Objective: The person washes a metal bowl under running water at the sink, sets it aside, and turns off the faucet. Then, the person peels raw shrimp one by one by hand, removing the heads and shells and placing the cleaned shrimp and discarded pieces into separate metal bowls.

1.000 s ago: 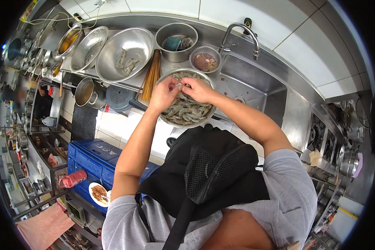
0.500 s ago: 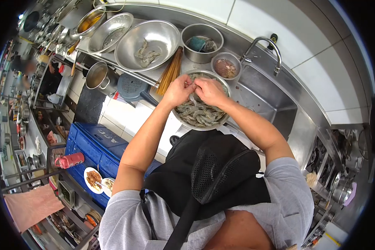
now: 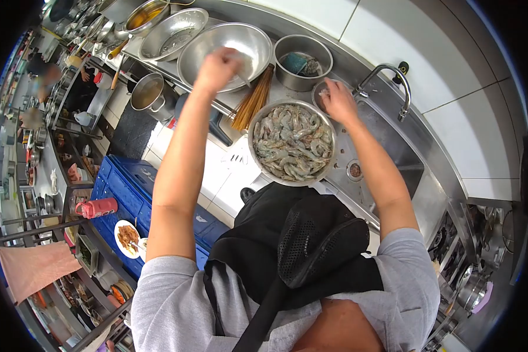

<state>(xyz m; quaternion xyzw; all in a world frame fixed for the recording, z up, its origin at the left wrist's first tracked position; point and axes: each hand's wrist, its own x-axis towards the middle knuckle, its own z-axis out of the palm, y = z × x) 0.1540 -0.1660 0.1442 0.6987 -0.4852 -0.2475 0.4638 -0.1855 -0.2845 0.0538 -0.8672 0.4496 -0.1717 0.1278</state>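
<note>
A round steel bowl heaped with raw grey shrimp (image 3: pixel 290 144) sits in front of me at the sink's edge. My left hand (image 3: pixel 219 69) is over the wide steel bowl (image 3: pixel 193 50), its fingers closed and smeared by motion. From them hangs a slim greyish piece that looks like a shrimp (image 3: pixel 244 80). Over at the right, my right hand (image 3: pixel 339 101) reaches down at the small steel bowl (image 3: pixel 318 101), covering most of it. Its fingers are bent together, and what they hold, if anything, is hidden.
A bundle of thin brown sticks (image 3: pixel 255 100) lies beside the shrimp bowl. Behind it stands a deep pot (image 3: pixel 302 82) with a teal scrubber. The sink (image 3: pixel 387 155) and faucet (image 3: pixel 387 70) are at right, a blue chest (image 3: pixel 126 185) at left.
My hands were together above the shrimp bowl. Now they are apart, the left over the wide bowl and the right at the small bowl. The view has shifted slightly.
</note>
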